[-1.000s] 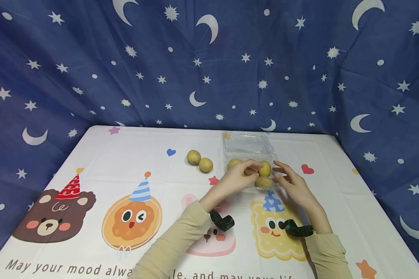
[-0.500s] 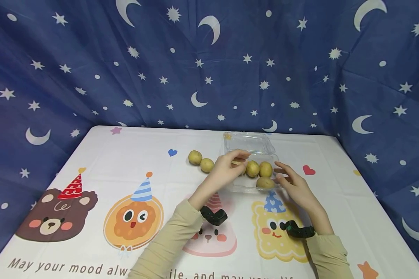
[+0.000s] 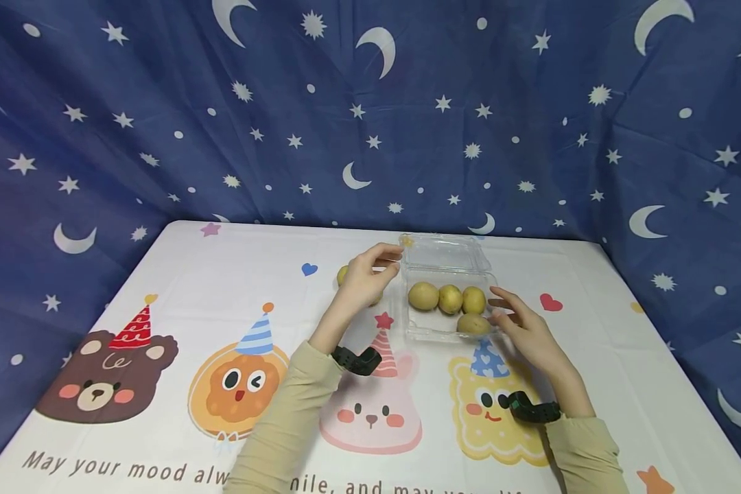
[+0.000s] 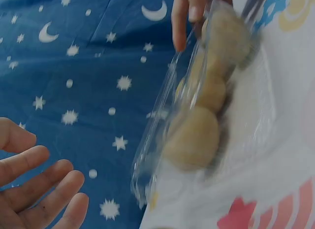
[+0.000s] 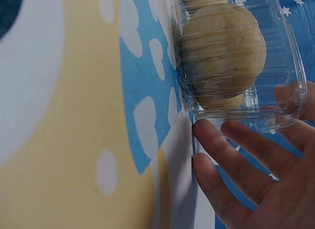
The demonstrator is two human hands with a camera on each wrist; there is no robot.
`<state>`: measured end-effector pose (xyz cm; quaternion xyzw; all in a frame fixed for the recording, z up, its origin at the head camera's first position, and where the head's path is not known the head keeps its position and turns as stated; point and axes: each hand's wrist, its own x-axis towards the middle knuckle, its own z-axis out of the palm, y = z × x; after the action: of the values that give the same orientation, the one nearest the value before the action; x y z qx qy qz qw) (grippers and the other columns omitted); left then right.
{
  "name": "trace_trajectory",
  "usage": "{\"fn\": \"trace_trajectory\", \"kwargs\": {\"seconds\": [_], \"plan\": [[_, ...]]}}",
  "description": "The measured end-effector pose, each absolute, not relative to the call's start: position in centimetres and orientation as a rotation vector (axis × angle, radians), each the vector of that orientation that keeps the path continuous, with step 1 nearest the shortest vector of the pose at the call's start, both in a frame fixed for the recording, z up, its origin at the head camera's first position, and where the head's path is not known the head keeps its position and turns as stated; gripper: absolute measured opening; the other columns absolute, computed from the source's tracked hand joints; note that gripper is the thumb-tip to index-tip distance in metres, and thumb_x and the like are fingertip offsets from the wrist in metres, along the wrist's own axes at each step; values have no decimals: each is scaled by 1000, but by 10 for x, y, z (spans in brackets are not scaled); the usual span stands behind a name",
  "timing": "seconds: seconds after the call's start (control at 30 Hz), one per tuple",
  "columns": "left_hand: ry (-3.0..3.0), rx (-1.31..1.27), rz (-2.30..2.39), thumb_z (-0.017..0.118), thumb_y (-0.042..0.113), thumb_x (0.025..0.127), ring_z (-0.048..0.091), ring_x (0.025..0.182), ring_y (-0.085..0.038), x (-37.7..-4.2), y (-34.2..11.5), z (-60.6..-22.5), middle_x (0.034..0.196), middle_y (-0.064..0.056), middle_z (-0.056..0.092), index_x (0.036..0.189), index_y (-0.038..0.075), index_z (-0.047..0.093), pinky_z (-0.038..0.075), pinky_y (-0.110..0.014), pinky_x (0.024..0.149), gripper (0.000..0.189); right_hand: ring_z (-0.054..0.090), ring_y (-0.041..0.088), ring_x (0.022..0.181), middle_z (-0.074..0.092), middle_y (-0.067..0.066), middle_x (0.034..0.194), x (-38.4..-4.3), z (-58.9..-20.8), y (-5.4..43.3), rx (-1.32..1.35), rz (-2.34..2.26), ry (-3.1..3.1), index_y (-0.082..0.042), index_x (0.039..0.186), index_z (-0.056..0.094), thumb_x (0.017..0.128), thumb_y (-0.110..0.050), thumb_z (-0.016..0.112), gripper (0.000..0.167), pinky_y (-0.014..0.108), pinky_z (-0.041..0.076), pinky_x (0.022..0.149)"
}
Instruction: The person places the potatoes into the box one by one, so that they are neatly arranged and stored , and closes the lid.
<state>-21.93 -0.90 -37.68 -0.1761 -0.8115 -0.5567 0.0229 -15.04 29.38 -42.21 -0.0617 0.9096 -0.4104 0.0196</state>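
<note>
A clear plastic clamshell box [image 3: 429,335] lies with its lid [image 3: 447,252] folded back, holding several potatoes [image 3: 450,300]. Three of these sit in a row, and another potato [image 3: 473,324] is by the near right corner. My left hand [image 3: 363,278] is off the box's left side, fingers loosely bent and holding nothing. It mostly covers two loose potatoes [image 3: 342,274] on the table. Against the box's right side, my right hand [image 3: 527,333] rests with relaxed fingers; in the right wrist view its fingertips [image 5: 204,128] are right at the clear wall [image 5: 290,56].
A white tablecloth [image 3: 272,257] with printed cartoon figures and lettering covers the table. Behind its far edge hangs a blue curtain [image 3: 296,165] with moons and stars. Each wrist wears a black band [image 3: 358,360].
My left hand has moved left, out of the box, to the loose potatoes, leaving the potatoes in the box uncovered. The right hand stays at the box's side. The head view shifts slightly.
</note>
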Motion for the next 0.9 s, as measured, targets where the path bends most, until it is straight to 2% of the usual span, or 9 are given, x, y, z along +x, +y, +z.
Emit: {"fn": "trace_trajectory", "kwargs": {"seconds": [0.2,0.57,0.9], "plan": [[-2514,-407,-1705,57,9,92,65,106,-29,-229,-29,-381,115,-14,69,121,7,63,51,-39,95,30,65,36,104,53,24,137,-151,-422,294,-196,-1265,2834,-13,149,33,102,-23,45,50,50,48,92],[-2485,-229,-1755,58,9,91,64,109,-31,-240,-55,-392,117,-16,67,121,4,62,50,-40,99,31,65,36,104,52,24,137,-151,-423,294,-203,-1276,2827,-13,150,32,102,-22,45,50,53,47,93],[-2505,-70,-1729,60,9,90,65,107,-32,-247,-69,-409,115,-19,67,120,2,63,51,-39,96,31,65,36,104,53,23,137,-151,-423,294,-200,-1268,2835,-14,149,33,102,-22,45,50,54,47,93]]}}
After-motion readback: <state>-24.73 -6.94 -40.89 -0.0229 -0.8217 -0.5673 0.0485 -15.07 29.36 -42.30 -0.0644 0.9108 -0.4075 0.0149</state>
